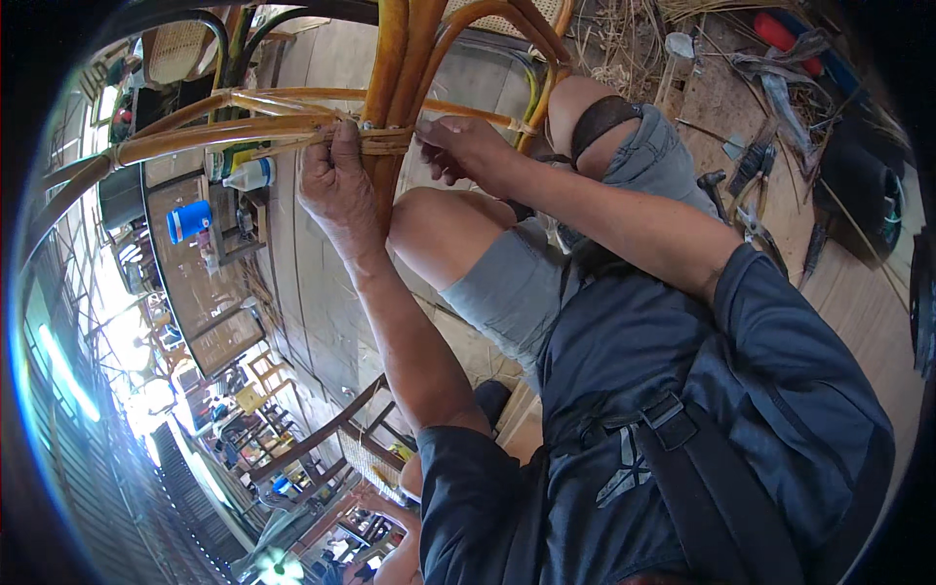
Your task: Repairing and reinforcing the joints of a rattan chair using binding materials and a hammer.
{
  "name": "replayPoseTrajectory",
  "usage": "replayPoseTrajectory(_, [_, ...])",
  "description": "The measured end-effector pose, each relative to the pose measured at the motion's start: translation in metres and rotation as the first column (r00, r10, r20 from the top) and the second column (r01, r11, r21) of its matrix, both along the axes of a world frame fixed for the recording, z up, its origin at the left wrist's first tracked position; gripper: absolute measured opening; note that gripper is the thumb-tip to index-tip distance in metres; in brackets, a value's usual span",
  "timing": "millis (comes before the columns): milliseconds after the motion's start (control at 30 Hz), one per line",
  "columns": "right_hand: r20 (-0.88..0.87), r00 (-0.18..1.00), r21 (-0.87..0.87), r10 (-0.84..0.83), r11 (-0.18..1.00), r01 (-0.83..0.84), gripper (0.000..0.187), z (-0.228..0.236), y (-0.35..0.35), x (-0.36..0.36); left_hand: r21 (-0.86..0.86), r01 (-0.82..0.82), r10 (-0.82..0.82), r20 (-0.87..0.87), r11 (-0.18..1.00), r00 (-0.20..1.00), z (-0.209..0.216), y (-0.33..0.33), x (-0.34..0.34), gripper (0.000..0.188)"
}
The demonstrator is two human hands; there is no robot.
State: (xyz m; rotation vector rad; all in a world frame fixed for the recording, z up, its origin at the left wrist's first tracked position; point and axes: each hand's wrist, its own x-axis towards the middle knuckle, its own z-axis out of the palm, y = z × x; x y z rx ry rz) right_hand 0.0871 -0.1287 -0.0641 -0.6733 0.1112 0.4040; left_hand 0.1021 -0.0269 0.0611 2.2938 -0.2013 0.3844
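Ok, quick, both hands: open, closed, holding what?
Left hand: closed on the binding strip at the rattan frame joint.
Right hand: fingers pinched on the strip's other end.

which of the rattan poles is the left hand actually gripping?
The thick horizontal rattan pole that runs out to the left. The left hand closes round it beside the strip binding. The upright poles pass behind that joint, ungripped.

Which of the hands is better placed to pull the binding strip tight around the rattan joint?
Probably the right hand: it pinches the strip beside the joint, while the left hand grips the rattan poles.
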Motion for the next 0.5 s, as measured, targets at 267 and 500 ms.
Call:
replayPoseTrajectory(267, [-0.195, 0.977, 0.332, 0.083, 0.943, -0.014, 0.028, 0.01, 0.01, 0.005, -0.002, -0.101, 0.1, -0.019, 0.995, 0.995, 0.006, -0.009, -0.001, 0.026])
replayPoseTrajectory(500, [-0.046, 0.995, 0.275, 0.083, 0.959, -0.068, 0.035, 0.016, 0.001, 0.01, -0.112, -0.06, 0.057, -0.031, 0.992, 0.998, 0.008, -0.013, 0.0, 0.024])
